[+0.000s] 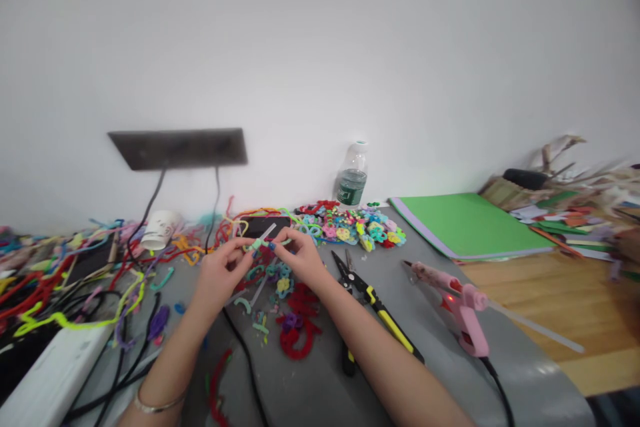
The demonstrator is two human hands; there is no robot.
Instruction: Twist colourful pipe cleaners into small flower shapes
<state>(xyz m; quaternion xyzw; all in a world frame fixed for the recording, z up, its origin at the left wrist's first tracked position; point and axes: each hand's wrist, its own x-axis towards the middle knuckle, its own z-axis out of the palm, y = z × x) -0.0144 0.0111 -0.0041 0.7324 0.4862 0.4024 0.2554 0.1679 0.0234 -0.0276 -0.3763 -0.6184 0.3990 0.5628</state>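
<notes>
Over the middle of the grey table, my left hand (225, 268) pinches a small pale green pipe cleaner (258, 244) between thumb and forefinger. My right hand (300, 257) is closed in a pinch at its other end, the fingertips close to those of the left. A translucent stick (269, 232) shows just behind the fingertips; whether it is held I cannot tell. Below my hands lie a red curled pipe cleaner (296, 350), a purple piece (291, 321) and small fuzzy offcuts. Black-and-yellow pliers (387, 320) lie beside my right forearm, which partly covers them.
A pink glue gun (465, 313) with a lit red light lies at right. Behind are a heap of pipe-cleaner flowers (350, 227), a water bottle (353, 177) and green sheets (470, 223). A paper cup (160, 230), tangled pipe cleaners, black cables and a white box (60, 373) fill the left.
</notes>
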